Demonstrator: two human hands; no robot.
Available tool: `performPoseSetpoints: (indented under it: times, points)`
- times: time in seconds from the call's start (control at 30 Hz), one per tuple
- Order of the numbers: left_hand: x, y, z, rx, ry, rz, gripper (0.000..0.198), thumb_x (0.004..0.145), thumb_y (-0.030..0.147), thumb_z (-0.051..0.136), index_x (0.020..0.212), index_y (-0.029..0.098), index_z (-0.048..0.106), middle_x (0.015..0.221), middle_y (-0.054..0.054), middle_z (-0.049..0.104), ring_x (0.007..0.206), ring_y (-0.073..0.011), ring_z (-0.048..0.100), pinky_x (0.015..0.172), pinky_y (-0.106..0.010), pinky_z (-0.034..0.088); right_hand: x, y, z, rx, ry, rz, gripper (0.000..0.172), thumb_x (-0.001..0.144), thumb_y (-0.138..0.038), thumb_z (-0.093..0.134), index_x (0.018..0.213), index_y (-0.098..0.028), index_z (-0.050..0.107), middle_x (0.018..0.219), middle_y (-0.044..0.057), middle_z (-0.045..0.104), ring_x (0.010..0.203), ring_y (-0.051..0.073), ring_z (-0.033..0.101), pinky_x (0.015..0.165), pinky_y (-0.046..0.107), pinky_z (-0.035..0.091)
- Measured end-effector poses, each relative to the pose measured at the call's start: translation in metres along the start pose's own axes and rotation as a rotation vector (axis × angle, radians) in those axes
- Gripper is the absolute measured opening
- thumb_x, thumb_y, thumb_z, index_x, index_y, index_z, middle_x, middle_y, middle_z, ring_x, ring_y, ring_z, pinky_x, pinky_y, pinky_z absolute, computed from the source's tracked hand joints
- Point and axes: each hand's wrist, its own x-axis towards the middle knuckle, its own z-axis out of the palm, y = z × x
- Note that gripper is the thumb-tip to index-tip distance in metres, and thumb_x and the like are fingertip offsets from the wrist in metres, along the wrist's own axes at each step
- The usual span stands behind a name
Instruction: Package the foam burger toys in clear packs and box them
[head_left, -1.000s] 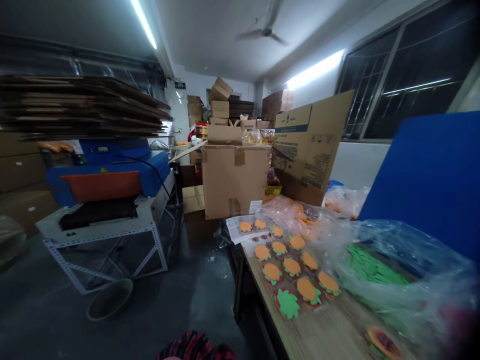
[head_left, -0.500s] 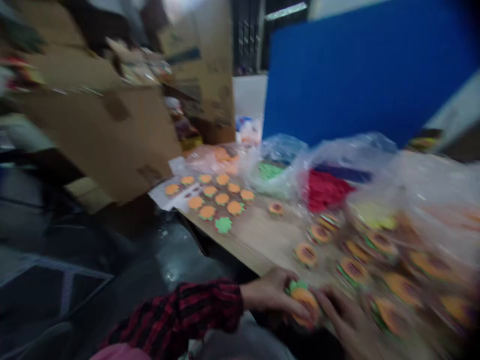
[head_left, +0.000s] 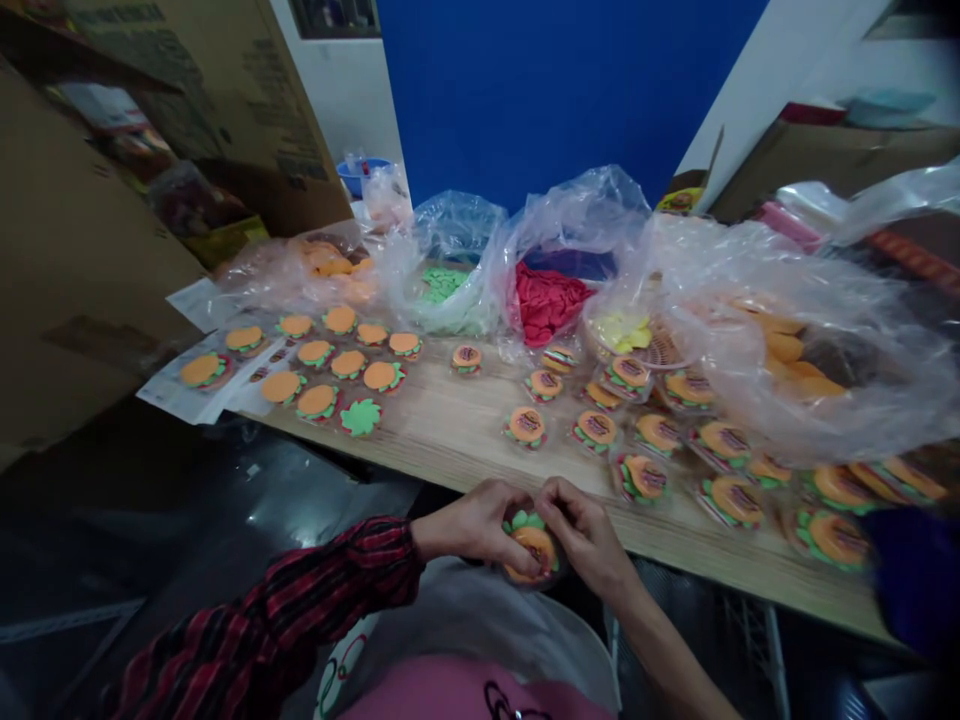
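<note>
Near the front edge of the worktop (head_left: 442, 425), the left hand (head_left: 486, 525) pinches a burger (head_left: 538, 547), likely steadying it for the right hand (head_left: 589, 535), curled and maybe pinching its rim.

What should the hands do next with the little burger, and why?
Maybe the right hand could press gently along the edge of the little burger, because the left hand is holding it and the right hand is at its green frill.
</note>
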Motion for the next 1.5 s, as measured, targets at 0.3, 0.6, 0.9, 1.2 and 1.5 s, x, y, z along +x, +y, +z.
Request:
performPoseSetpoints:
  times: [0.3, 0.6, 0.9, 1.2, 1.5]
  points:
    - [0.006, -0.004, 0.011, -0.491, 0.056, 0.005, 0.037, 0.054, 0.026, 0.078, 0.085, 0.012, 0.063, 0.075, 0.001, 0.059, 0.068, -0.0101, 0.051, 0.061, -0.020, 0.040, -0.010, 0.021, 0.007, 0.114, 0.414, 0.007, 0.025, 0.086, -0.034, 0.050, 0.067, -0.019, 0.048, 0.061, -0.004, 0.041, 0.057, 0.010, 0.038, 0.051, 0.021, 0.034]
    - [0.008, -0.018, 0.031, -0.873, 0.083, 0.032, 0.056, 0.057, 0.017, 0.077, 0.108, 0.014, 0.056, 0.086, -0.005, 0.061, 0.070, -0.0138, 0.056, 0.059, -0.026, 0.051, -0.013, 0.015, -0.001, -0.160, 0.403, -0.240, 0.010, 0.084, -0.019, 0.054, 0.089, -0.022, 0.062, 0.086, 0.002, 0.059, 0.082, 0.016, 0.056, 0.071, 0.027, 0.045]
    - [0.009, -0.012, 0.025, -0.768, 0.167, 0.065, 0.050, 0.058, 0.014, 0.077, 0.104, 0.014, 0.056, 0.091, -0.004, 0.059, 0.078, -0.0121, 0.054, 0.067, -0.023, 0.046, -0.023, 0.019, -0.001, -0.249, 0.432, -0.233, 0.019, 0.085, -0.016, 0.053, 0.100, -0.023, 0.062, 0.092, 0.004, 0.060, 0.088, 0.018, 0.057, 0.076, 0.032, 0.048]
    - [0.006, -0.009, 0.020, -0.256, 0.289, 0.145, 0.051, 0.062, 0.018, 0.072, 0.109, 0.017, 0.054, 0.101, -0.004, 0.059, 0.089, -0.0159, 0.054, 0.079, -0.026, 0.043, -0.026, 0.013, -0.004, -0.385, 0.364, -0.444, 0.037, 0.081, -0.003, 0.052, 0.107, -0.027, 0.061, 0.099, 0.007, 0.056, 0.094, 0.020, 0.055, 0.077, 0.036, 0.049]
    - [0.005, -0.008, 0.017, -0.225, 0.255, 0.148, 0.048, 0.063, 0.018, 0.070, 0.109, 0.017, 0.054, 0.098, -0.003, 0.060, 0.086, -0.0146, 0.055, 0.077, -0.025, 0.044, -0.026, 0.009, -0.006, -0.370, 0.304, -0.412, 0.035, 0.081, -0.003, 0.051, 0.107, -0.025, 0.058, 0.098, 0.007, 0.055, 0.093, 0.020, 0.054, 0.078, 0.036, 0.047]
